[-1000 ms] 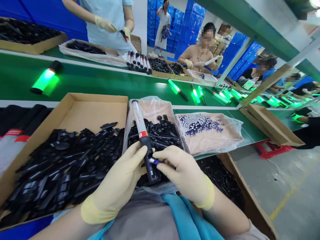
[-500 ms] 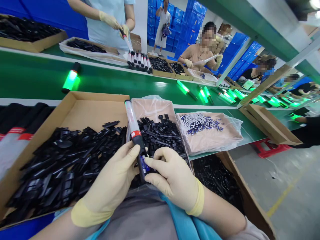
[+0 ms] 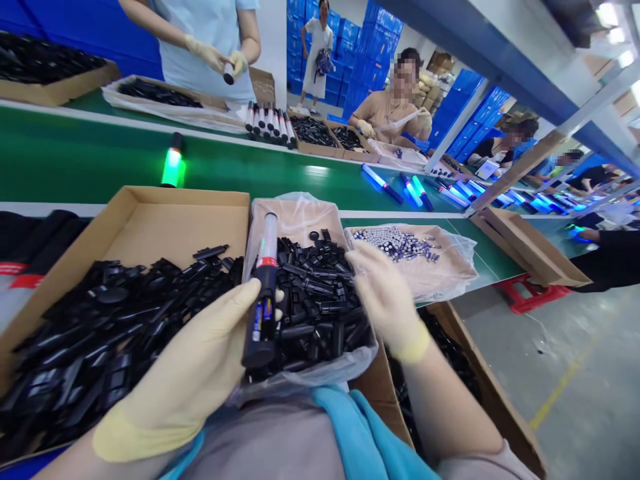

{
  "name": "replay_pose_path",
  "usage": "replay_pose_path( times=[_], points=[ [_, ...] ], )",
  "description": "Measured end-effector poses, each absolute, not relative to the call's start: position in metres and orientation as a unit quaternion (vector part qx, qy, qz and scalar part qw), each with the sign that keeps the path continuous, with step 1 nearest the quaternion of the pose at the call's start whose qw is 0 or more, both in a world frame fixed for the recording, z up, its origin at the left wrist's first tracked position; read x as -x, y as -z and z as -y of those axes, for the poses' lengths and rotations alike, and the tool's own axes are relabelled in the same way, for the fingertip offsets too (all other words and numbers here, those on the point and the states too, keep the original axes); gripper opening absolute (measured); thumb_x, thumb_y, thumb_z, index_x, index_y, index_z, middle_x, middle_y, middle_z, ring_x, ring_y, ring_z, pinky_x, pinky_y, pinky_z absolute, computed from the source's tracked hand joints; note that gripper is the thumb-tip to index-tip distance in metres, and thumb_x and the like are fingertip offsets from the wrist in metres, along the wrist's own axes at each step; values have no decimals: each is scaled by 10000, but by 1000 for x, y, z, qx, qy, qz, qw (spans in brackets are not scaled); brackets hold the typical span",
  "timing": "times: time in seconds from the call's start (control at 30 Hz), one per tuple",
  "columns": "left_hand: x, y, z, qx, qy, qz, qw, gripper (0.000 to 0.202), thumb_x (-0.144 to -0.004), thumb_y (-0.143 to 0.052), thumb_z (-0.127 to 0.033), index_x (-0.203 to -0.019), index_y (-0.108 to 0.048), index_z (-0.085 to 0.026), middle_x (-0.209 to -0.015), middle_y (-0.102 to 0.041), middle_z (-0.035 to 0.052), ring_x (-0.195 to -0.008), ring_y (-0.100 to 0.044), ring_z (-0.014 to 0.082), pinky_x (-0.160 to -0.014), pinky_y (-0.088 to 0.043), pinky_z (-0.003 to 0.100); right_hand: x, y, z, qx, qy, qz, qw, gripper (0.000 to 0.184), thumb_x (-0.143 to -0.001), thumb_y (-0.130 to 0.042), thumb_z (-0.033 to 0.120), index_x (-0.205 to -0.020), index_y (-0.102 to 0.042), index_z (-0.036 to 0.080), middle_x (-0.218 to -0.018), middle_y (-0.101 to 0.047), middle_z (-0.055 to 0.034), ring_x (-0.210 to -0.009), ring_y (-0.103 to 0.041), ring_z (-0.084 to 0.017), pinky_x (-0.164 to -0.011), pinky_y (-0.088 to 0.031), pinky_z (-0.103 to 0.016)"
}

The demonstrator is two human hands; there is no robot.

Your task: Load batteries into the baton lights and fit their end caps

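My left hand (image 3: 200, 363), in a cream glove, grips a light stick (image 3: 263, 287) by its black handle. The stick points away from me, and batteries show in its open handle. My right hand (image 3: 387, 293), gloved too, hovers with fingers spread over a small lined box of black parts (image 3: 320, 300), reaching toward a tray of batteries (image 3: 400, 243). It holds nothing that I can see, though it is blurred by motion.
A large cardboard box of black plastic pieces (image 3: 100, 333) lies at the left. A green conveyor belt (image 3: 75, 160) carries lit sticks (image 3: 173, 167) behind the boxes. Gloved workers stand across the belt. Another box (image 3: 450, 373) sits below at the right.
My right hand has left the stick's handle and moved up and right over the black parts. The stick has swung more upright in my left hand. The lit stick on the belt moved right.
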State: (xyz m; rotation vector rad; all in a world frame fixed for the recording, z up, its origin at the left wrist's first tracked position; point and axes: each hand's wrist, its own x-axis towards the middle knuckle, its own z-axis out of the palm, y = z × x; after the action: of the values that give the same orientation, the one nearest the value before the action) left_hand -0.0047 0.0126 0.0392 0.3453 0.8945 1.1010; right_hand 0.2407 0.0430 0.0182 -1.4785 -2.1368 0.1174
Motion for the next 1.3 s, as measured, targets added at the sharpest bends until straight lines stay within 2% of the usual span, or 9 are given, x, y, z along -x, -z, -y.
replay_pose_path(
  times=[0.03,0.13,0.33,0.43,0.6,0.8,0.93,1.17,1.3],
  points=[
    [8,-42,-13,-157,-504,-411,743,176,-896,-675,-310,-975,-773,-187,-935,-752,87,-781,-704,201,-581,-608,250,-267,-12,-62,648,-31,736,194,392,-1018,-380,205,-1347,-591,226,-1492,-523,-83,-1399,-459,-212,-1171,-375,-392],
    [13,-48,-13,-149,-511,-437,725,199,-937,-621,-287,-987,-776,-173,-858,-734,80,-658,-679,144,-521,-582,201,-338,15,-111,738,-49,665,102,242,-950,-526,108,-1107,-705,154,-1195,-686,-158,-1181,-629,-263,-1053,-465,-407],
    [6,-48,-8,-116,-480,-463,736,198,-925,-625,-251,-1012,-776,-157,-775,-703,76,-549,-640,128,-462,-567,209,-387,59,-141,770,-52,635,39,260,-980,-633,338,-1171,-649,162,-1233,-648,-86,-1089,-643,-225,-951,-541,-453],
    [4,-41,-7,-120,-480,-447,745,205,-902,-667,-283,-1018,-777,-154,-796,-707,71,-574,-647,128,-472,-568,201,-389,61,-140,764,-52,641,61,231,-971,-644,320,-1131,-655,154,-1218,-647,-84,-1092,-634,-225,-954,-530,-446],
    [3,-38,-5,-131,-458,-417,774,213,-897,-680,-313,-1008,-783,-164,-748,-700,43,-539,-613,112,-437,-532,183,-386,39,-127,733,-71,657,159,118,-884,-633,178,-769,-618,158,-943,-677,-100,-956,-649,-233,-921,-495,-399],
    [-4,-45,-5,-195,-483,-383,763,188,-883,-681,-322,-933,-804,-189,-918,-775,88,-821,-710,214,-700,-612,262,-287,-11,-53,639,-146,670,348,205,-995,-448,341,-1087,-578,212,-939,-691,-42,-794,-674,-164,-744,-566,-316],
    [-3,-39,-5,-216,-489,-376,757,132,-796,-770,-305,-896,-801,-225,-941,-777,61,-960,-706,259,-764,-606,299,-189,-38,-5,416,-408,664,469,112,-914,-653,262,-1020,-685,246,-865,-714,3,-741,-677,-140,-697,-566,-277],
    [28,-21,10,-254,-524,-387,715,287,-850,-743,-299,-1128,-749,-228,-1051,-755,49,-973,-695,219,-690,-562,247,-127,-40,6,374,-318,764,418,90,-929,-633,181,-947,-712,220,-862,-701,-7,-799,-666,-139,-766,-549,-272],
    [43,-21,17,-229,-548,-388,704,234,-858,-723,-257,-1087,-758,-223,-1055,-756,47,-984,-689,212,-653,-540,224,-114,-36,8,337,-194,852,351,280,-999,-545,323,-1180,-703,180,-1072,-674,-118,-963,-649,-223,-854,-559,-375]
  ],
)
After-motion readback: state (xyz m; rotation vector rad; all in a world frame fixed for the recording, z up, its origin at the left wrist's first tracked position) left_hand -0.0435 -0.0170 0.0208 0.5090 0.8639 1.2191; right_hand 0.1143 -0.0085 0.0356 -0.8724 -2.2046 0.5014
